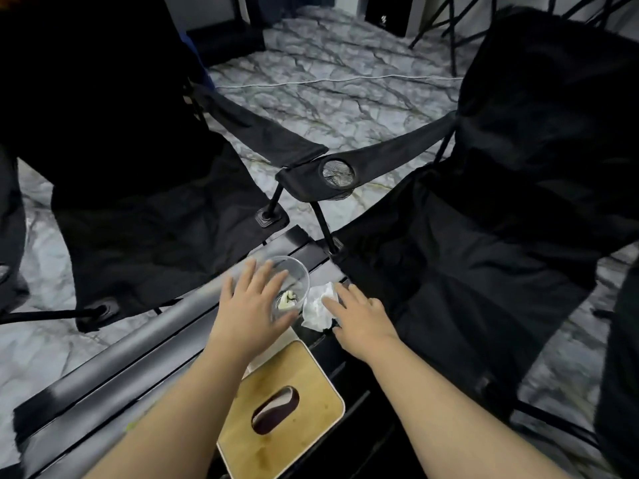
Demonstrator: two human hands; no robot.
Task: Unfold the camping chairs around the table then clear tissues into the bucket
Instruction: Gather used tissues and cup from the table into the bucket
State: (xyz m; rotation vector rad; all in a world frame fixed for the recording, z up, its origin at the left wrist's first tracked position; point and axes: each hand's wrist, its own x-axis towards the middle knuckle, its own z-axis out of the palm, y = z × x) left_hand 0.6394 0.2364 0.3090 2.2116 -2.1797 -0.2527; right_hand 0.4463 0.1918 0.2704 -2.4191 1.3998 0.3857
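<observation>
Two black camping chairs stand unfolded beyond the black slatted table [114, 371]: one at the left [145, 209], one at the right [484, 216]. A small clear bucket [298, 271] sits near the table's far corner with a bit of pale scrap inside. My left hand [252, 305] is spread flat, fingers apart, against the bucket's near side. A crumpled white tissue [320, 305] lies just right of the bucket. My right hand [359, 316] rests with fingers extended on the tissue's right edge, not closed around it.
A tissue box with a wooden lid [294, 409] and an oval slot sits on the table between my forearms. The right chair's armrest has a mesh cup holder [338, 171]. A white cable [332, 80] crosses the marble floor behind the chairs.
</observation>
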